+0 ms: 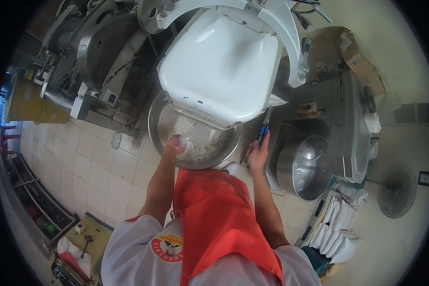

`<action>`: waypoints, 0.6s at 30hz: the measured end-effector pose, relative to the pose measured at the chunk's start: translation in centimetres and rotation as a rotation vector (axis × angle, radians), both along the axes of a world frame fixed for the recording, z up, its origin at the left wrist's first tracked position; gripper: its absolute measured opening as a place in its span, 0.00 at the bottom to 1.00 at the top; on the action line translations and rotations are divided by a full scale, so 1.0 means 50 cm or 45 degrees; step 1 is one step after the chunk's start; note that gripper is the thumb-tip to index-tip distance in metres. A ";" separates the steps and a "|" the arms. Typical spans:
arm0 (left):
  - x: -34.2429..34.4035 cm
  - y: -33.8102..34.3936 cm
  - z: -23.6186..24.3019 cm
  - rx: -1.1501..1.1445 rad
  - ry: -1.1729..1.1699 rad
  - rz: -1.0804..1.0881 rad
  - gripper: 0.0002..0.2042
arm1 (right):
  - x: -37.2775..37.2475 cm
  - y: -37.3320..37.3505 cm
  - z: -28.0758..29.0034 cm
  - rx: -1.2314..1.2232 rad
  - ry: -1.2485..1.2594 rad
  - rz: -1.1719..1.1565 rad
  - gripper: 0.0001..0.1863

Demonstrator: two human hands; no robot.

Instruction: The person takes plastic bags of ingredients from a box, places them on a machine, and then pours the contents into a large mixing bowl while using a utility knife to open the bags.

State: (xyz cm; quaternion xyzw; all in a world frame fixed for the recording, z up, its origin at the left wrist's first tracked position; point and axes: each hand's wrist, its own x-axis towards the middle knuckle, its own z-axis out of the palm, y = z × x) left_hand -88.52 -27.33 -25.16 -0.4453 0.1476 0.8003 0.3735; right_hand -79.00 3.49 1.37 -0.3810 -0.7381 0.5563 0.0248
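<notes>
A large steel bowl [153, 125] with white flour and paler lumps [195, 147] inside sits under the white mixer head [219, 66]. My left hand [177, 144] is over the bowl's left side, its fingers closed on a clear plastic bag [195, 135] that hangs above the flour. To the right of the bowl my right hand [258, 151] is wrapped round a tool with a blue-and-black handle [262, 134]. A grey, narrow end of this tool points up beside the mixer head; its exact kind does not show.
A second steel bowl [302, 167] stands in a grey machine [345, 128] at the right. White packages [341, 226] are stacked below it. Another metal machine [100, 62] and a yellow bin [26, 101] stand left, on a tiled floor [93, 167]. A fan [396, 190] is far right.
</notes>
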 end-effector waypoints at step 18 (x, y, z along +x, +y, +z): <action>0.022 0.003 -0.018 0.063 0.134 -0.076 0.10 | 0.089 -0.097 -0.093 -0.387 -0.430 0.756 0.34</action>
